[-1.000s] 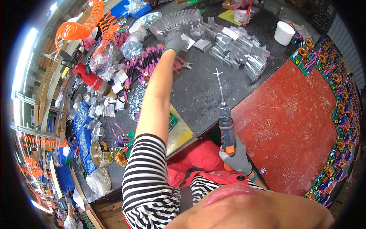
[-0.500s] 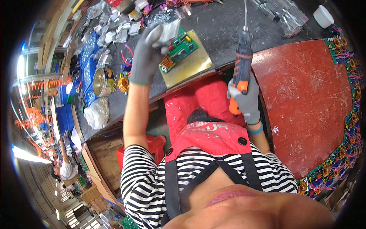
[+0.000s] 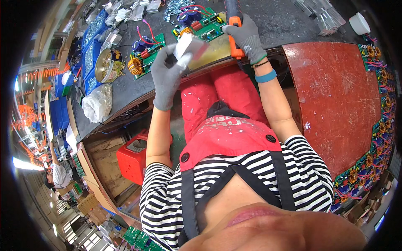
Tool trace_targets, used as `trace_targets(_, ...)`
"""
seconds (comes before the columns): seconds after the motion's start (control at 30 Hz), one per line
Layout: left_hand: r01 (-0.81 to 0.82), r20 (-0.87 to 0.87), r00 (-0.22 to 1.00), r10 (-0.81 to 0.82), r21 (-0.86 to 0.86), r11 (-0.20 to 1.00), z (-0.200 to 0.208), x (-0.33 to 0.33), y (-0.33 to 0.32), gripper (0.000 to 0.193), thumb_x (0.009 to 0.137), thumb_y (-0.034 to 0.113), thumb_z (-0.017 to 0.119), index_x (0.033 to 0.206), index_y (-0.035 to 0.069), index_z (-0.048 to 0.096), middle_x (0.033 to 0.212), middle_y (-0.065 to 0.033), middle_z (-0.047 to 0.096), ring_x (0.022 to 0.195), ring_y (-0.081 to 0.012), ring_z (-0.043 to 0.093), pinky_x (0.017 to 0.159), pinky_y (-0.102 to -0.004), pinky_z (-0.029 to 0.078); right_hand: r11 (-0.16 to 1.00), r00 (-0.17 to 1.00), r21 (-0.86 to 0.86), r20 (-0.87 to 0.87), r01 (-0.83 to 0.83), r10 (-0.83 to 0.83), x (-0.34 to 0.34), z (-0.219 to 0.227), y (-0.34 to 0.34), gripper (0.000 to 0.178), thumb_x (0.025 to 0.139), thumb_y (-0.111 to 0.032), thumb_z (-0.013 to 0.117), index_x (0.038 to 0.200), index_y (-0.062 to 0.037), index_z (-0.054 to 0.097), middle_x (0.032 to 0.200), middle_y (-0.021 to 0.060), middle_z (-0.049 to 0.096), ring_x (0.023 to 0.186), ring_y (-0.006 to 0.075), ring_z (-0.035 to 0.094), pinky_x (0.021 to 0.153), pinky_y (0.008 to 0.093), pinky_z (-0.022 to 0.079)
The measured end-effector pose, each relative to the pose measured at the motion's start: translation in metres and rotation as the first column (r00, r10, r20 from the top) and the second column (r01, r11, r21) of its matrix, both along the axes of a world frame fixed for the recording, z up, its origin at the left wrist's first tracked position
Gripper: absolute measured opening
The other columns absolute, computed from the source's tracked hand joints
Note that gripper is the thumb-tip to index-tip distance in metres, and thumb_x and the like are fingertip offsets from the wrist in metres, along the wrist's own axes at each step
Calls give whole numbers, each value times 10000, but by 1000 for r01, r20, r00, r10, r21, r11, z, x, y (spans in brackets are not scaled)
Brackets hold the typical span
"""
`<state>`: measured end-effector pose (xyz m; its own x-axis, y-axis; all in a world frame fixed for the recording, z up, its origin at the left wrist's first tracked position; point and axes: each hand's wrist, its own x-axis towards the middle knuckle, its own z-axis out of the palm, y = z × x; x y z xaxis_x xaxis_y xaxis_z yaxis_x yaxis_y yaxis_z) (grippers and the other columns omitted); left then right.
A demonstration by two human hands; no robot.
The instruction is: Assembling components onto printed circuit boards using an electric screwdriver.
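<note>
My left hand (image 3: 166, 73), in a grey glove, grips a silver metal heat sink (image 3: 184, 47) that is blurred by motion. It is held in front of a green circuit board (image 3: 209, 28) lying by a yellowish plate (image 3: 217, 49) at the bench's near edge. My right hand (image 3: 248, 39), gloved too, is wrapped around the orange and black handle of a power screwdriver (image 3: 235, 39). The tool points away from me past the board's right end; its tip is cut off by the top of the view. Left of my left hand lies another circuit board (image 3: 147, 56) with a copper coil.
Blue bins (image 3: 93, 52) of small metal parts stand at the left, near an open tin (image 3: 108, 67) and a plastic bag (image 3: 97, 103). Finned heat sinks (image 3: 322, 16) and a white cup (image 3: 359, 24) sit far right. Several boards (image 3: 379, 125) line the red board's (image 3: 335, 83) right edge.
My left hand has come back toward me, with the heat sink in it. My right hand has carried the screwdriver forward and left, beside the circuit board.
</note>
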<state>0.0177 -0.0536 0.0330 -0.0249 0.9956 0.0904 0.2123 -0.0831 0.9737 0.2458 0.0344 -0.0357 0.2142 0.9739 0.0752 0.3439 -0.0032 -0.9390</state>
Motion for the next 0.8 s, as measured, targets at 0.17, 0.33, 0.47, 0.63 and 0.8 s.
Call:
trace_targets(0.17, 67, -428, 891, 149, 449, 891, 11, 14, 59, 424, 811, 187, 767, 1164, -13, 645, 991, -49, 687, 878, -114, 619, 823, -258, 484, 999, 1000, -31, -2, -31, 31, -4, -6, -13, 584, 658, -360, 820, 1038, 6, 570, 874, 178, 667, 793, 299, 691, 708, 399, 551)
trace_targets(0.33, 278, -750, 629, 205, 463, 842, 20, 37, 97, 395, 799, 303, 751, 1138, 116, 669, 970, -106, 678, 946, -278, 636, 872, -375, 473, 999, 990, -42, -138, -34, 28, -2, -8, -16, 583, 656, -361, 822, 1030, 5, 566, 860, 165, 665, 767, 279, 688, 687, 383, 556)
trace_targets(0.47, 298, -817, 543, 194, 403, 865, 10, 36, 111, 383, 767, 360, 754, 1054, 116, 685, 877, -117, 679, 955, -332, 589, 918, -449, 386, 998, 995, 56, -103, -4, 10, -3, -15, -17, 380, 726, -200, 787, 984, -17, 577, 770, 70, 629, 655, 165, 653, 600, 327, 557)
trace_targets(0.63, 249, -851, 498, 163, 321, 914, 4, 37, 117, 386, 775, 394, 738, 1052, 127, 711, 888, -121, 672, 993, -346, 573, 908, -446, 400, 999, 990, 47, -140, 25, -18, -4, 2, -24, 356, 768, -211, 731, 1036, -29, 584, 849, 143, 640, 766, 299, 643, 704, 400, 516)
trace_targets(0.8, 315, -873, 406, 269, 410, 856, 8, 41, 117, 472, 704, 358, 787, 1117, 149, 693, 936, -83, 646, 999, -317, 565, 904, -435, 412, 996, 981, 41, -183, 76, -67, -3, -2, -21, 425, 683, -179, 802, 993, -7, 568, 827, 144, 626, 761, 284, 635, 703, 390, 508)
